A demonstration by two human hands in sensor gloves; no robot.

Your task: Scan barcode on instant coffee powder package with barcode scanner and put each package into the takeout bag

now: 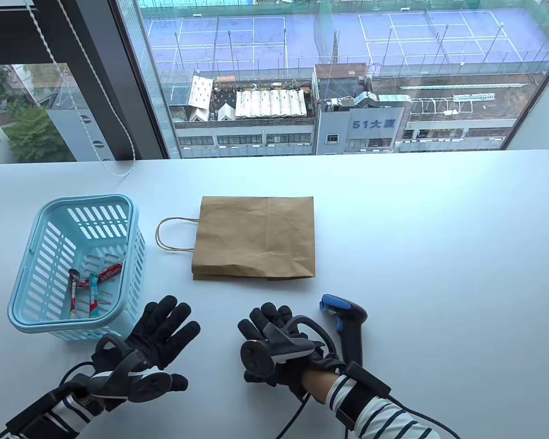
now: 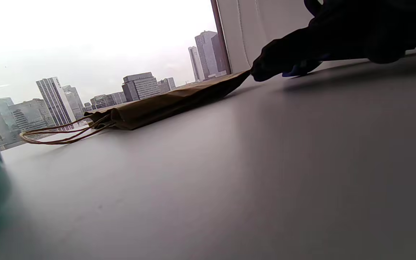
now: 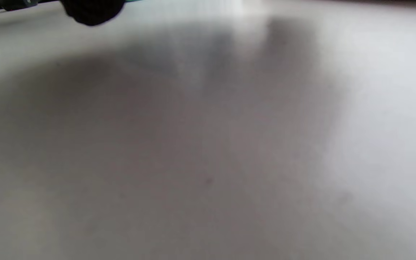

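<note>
Three instant coffee stick packages [image 1: 93, 292] lie in the light blue basket [image 1: 135, 238] at the left of the table view. The brown paper takeout bag [image 1: 256, 238] lies flat mid-table with its handles [image 1: 174, 234] pointing left; the left wrist view shows the bag [image 2: 164, 104] side on. A black barcode scanner [image 1: 350, 324] with a blue head lies on the table. My left hand [image 1: 164, 331] rests flat beside the basket, fingers spread and holding nothing. Just left of the scanner, my right hand [image 1: 267, 327] lies palm down, fingers extended and apart from the scanner.
The white table [image 1: 439, 228] runs back to a large window. A blind cord [image 1: 119, 173] loops onto the far left of the table. The right wrist view is a blurred close view of the table surface [image 3: 208, 144].
</note>
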